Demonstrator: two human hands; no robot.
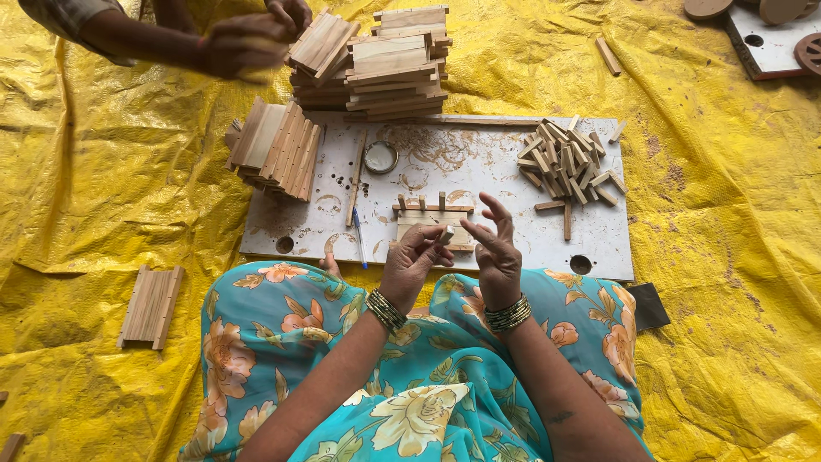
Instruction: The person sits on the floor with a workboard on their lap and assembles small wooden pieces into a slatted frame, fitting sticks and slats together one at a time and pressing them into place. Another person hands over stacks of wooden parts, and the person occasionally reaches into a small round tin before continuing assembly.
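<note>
- The left hand point(414, 259) pinches a small wooden block point(445, 233) between thumb and fingertips, just above the near edge of the white board point(479, 162).
- The block is short; its long axis tilts up and to the right, toward the other hand.
- The right hand point(497, 248) is open and holds nothing, fingers spread and raised just right of the block, not touching it.
- Directly behind both hands lies a small slat frame point(432, 218), its slats running left to right, pegs standing along its far rail.
- A blue pen point(359, 237) lies left of the frame; a pile of short sticks point(567, 161) sits to the right, with bare board between.
- Another person's hand point(244, 43) grips a slat panel point(322, 43) at the far left stacks.
</note>
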